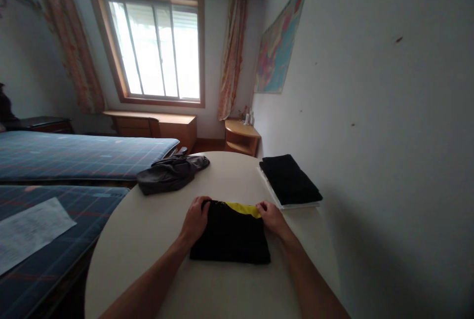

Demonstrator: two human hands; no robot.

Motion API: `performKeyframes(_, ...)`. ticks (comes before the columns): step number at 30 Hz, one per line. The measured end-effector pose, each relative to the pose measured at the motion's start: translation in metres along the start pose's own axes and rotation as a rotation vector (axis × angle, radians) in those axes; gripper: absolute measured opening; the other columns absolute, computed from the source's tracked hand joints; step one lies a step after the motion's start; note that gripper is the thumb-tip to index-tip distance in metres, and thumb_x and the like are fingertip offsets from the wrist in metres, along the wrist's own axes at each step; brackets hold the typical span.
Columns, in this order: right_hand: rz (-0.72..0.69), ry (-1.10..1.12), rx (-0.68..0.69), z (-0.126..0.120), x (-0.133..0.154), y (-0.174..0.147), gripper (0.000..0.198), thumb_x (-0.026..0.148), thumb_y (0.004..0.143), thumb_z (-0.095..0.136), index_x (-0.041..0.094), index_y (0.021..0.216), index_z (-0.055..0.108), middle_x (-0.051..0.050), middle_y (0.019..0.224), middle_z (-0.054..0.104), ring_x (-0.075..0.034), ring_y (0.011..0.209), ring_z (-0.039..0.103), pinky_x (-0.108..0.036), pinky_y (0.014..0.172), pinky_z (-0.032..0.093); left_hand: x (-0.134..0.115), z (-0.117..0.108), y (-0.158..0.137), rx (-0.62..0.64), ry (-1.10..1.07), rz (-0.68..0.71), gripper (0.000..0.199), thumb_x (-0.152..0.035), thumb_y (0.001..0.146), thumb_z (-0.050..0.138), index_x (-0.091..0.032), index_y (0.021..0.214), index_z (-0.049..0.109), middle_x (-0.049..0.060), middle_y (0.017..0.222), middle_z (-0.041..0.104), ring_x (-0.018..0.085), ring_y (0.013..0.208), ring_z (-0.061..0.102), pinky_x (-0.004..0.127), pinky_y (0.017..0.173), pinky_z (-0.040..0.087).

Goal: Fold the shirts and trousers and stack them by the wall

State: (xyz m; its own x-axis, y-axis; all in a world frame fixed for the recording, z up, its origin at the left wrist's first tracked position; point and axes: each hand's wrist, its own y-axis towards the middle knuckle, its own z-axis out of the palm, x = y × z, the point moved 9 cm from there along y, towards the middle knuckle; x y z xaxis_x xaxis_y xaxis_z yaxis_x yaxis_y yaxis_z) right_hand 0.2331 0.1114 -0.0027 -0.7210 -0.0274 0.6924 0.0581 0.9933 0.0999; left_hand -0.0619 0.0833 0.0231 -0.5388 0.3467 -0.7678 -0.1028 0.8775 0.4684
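Note:
A folded black garment (231,240) with a yellow section along its far edge lies flat on the round white table (140,259). My left hand (196,220) grips its far left corner, fingers curled over the edge. At the far right corner, beside the yellow part, my right hand (272,216) pinches the fabric between thumb and fingers. Both forearms reach in from the bottom, on either side of the garment. What kind of garment it is cannot be made out.
A folded black cloth (291,179) rests on a white, plastic-like packet at the table's right, near the wall. Crumpled dark grey fabric (172,173) lies at the back left. Left of the table are plaid mattresses (85,153), one carrying a paper sheet (35,232).

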Motion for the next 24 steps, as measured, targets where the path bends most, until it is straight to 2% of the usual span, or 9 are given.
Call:
performKeyframes(7, -0.048, -0.046, 0.089, 0.002, 0.019, -0.011, 0.041, 0.051, 0.093, 0.037, 0.022, 0.092, 0.066, -0.006, 0.098, 0.073, -0.023, 0.097, 0.065, -0.033, 0.083, 0.038, 0.000, -0.002, -0.003, -0.081, -0.098, -0.039, 0.026, -0.036, 0.089, 0.045, -0.018, 0.098, 0.062, 0.011, 0.100, 0.066, 0.026, 0.099, 0.062, 0.046, 0.097, 0.047)
performKeyframes(16, -0.140, 0.064, 0.065, -0.005, 0.015, -0.006, 0.050, 0.061, 0.089, 0.038, 0.019, 0.079, 0.064, -0.005, 0.078, 0.070, -0.021, 0.075, 0.063, -0.028, 0.067, 0.041, 0.017, -0.001, 0.000, -0.059, -0.155, -0.172, 0.025, -0.031, 0.086, 0.048, -0.018, 0.100, 0.064, 0.010, 0.101, 0.068, 0.026, 0.101, 0.063, 0.044, 0.099, 0.046)
performKeyframes(20, -0.123, 0.025, 0.057, -0.006, 0.012, -0.007, 0.052, 0.061, 0.091, 0.035, 0.020, 0.080, 0.066, -0.006, 0.082, 0.072, -0.022, 0.080, 0.064, -0.029, 0.071, 0.042, 0.021, 0.002, -0.002, -0.052, -0.177, -0.200, 0.027, -0.030, 0.085, 0.049, -0.016, 0.102, 0.065, 0.010, 0.102, 0.069, 0.025, 0.102, 0.063, 0.043, 0.099, 0.046)
performKeyframes(24, -0.105, 0.008, 0.150, -0.001, 0.010, -0.011, 0.048, 0.058, 0.090, 0.041, 0.020, 0.088, 0.069, -0.007, 0.091, 0.073, -0.024, 0.089, 0.065, -0.031, 0.078, 0.043, 0.024, 0.002, -0.002, -0.050, -0.191, -0.208, 0.031, -0.032, 0.084, 0.050, -0.016, 0.105, 0.065, 0.011, 0.105, 0.070, 0.026, 0.103, 0.063, 0.043, 0.099, 0.046)
